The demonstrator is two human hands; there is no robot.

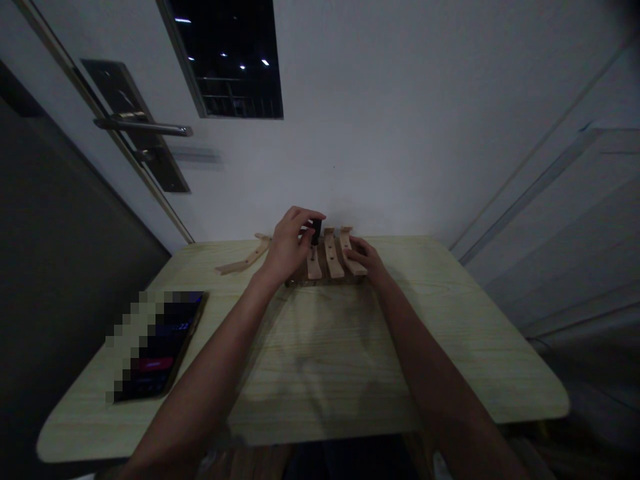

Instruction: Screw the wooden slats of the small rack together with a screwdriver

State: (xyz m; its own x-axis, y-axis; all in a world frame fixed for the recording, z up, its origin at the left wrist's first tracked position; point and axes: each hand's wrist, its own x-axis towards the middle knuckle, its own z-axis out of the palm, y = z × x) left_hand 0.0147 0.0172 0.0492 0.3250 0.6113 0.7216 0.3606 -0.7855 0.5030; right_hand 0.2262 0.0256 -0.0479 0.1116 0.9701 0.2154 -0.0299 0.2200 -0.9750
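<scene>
A small wooden rack of pale slats (333,257) lies near the far edge of the light wood table (350,353). My left hand (290,243) is closed round a small black tool (316,231), held upright over one slat. Resting flat on the right slat is my right hand (364,257), its fingers stretched out along the wood. Two loose pale slats (247,259) lie just left of my left hand.
A phone (157,347) with a lit screen lies at the table's left front. A white wall stands right behind the table. A door with a metal lever handle (143,127) is at the left, a dark window above.
</scene>
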